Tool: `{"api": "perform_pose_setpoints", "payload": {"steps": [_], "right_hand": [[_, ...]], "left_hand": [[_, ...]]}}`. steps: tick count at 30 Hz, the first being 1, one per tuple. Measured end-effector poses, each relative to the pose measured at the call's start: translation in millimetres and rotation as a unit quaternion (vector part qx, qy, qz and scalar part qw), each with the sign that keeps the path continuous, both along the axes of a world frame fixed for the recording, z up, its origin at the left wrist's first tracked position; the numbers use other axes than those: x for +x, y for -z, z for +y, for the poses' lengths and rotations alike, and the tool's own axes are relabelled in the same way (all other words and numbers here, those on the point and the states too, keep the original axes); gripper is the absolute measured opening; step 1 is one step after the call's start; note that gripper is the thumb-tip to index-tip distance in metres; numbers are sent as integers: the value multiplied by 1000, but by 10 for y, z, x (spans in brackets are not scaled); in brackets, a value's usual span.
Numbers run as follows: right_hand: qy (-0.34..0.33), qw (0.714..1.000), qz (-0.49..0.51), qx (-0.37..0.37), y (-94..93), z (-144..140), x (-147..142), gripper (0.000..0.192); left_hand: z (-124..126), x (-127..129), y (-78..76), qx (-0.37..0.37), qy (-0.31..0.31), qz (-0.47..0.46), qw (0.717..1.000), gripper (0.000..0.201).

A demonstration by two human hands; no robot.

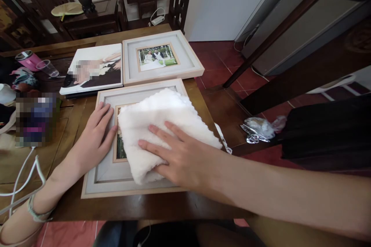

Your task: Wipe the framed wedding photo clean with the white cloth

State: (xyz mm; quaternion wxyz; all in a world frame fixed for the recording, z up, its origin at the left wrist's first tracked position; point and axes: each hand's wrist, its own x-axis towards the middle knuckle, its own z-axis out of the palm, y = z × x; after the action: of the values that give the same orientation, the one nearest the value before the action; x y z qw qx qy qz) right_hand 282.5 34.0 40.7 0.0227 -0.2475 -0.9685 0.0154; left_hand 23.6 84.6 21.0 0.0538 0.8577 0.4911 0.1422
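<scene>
A framed photo (89, 179) with a pale wooden border lies flat near the table's front edge. Over most of its middle spreads a fluffy white cloth (171, 104), which hides much of the small picture inside. My right hand (179, 158) rests on top of the cloth, fingers stretched and apart, pressing it against the frame. At the left side of the same frame, my left hand (97, 131) lies flat on the border, its fingers extended and holding nothing.
Behind lie a second framed photo (130, 61) and a canvas print (110, 52). A blurred-out item (36, 119) with a white cable (37, 162), a pink cup (27, 60) and a clear plastic cup (48, 68) are at left. The table (203, 204) ends at right, above red floor tiles.
</scene>
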Motion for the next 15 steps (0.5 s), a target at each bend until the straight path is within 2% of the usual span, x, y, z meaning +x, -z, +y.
{"api": "perform_pose_setpoints", "payload": {"steps": [5, 11, 15], "right_hand": [[-16, 1000, 0, -26, 25, -19, -8, 21], [-23, 998, -34, -54, 22, 127, -7, 52], [-19, 998, -38, -55, -21, 132, -15, 53]], "left_hand": [[1, 0, -6, -1, -2, 11, 1000, 52], [0, 0, -7, 0, -2, 7, 1000, 52], [0, -2, 4, 4, -1, 11, 1000, 52]]}}
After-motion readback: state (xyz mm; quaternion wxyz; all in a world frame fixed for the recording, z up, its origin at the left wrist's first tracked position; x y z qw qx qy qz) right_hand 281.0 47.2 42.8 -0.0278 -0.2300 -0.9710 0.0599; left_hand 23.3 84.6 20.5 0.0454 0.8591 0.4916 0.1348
